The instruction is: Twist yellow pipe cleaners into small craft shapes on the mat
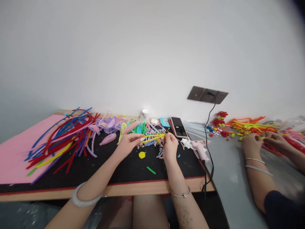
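Note:
Yellow pipe cleaners (153,137) stretch between my two hands above the black mat. My left hand (130,143) pinches their left end between thumb and fingers. At the other end, my right hand (169,145) is closed on them near the fingertips. Just below lies a small round yellow piece (142,155), apart from both hands. A short green strip (151,170) rests closer to the table's front edge. Behind my hands is a heap of short pastel pipe cleaner pieces (152,128), partly covered by my fingers.
Long coloured pipe cleaners (64,136) spread over a pink sheet (14,149) at left. A phone (179,127), a pink glue gun (200,149) and its hanging cord (212,159) are on the right. A white cup (144,115) stands at the wall. A co-worker's hands (252,143) work at far right.

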